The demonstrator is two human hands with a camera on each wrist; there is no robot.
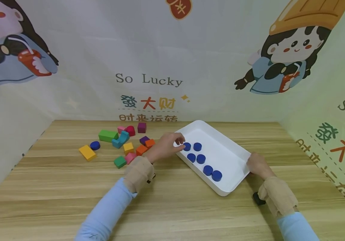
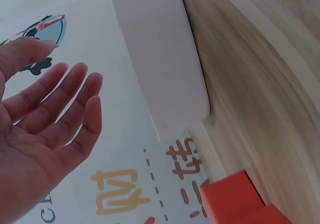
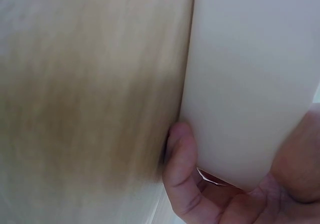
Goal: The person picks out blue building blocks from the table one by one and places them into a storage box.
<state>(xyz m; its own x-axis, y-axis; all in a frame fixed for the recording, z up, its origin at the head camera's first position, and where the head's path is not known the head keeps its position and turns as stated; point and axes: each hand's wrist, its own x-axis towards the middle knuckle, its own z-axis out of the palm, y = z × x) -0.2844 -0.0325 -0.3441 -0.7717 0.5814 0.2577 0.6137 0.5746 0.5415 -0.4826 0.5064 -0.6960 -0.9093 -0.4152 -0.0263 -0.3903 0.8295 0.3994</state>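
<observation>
A white rectangular tray (image 1: 223, 150) lies at an angle on the table, holding several blue round blocks (image 1: 201, 159) along its left side. Above the tray's left rim is my left hand (image 1: 164, 146), its fingers loosely bent around nothing. The left wrist view has that same hand (image 2: 47, 129) palm in sight and bare, beside the tray's outer wall (image 2: 162, 58). At the right corner, my right hand (image 1: 259, 164) grips the tray. Close up in the right wrist view, the fingers of the right hand (image 3: 192, 194) curl under the tray wall (image 3: 245, 83), thumb side against the other edge.
Left of the tray lie loose coloured blocks, among them a green block (image 1: 108, 135), a yellow block (image 1: 87, 153), a blue curved block (image 1: 120, 139) and a lone blue round block (image 1: 95, 145). Printed cloth (image 1: 214, 67) walls in the wooden table (image 1: 172, 207) at back and sides.
</observation>
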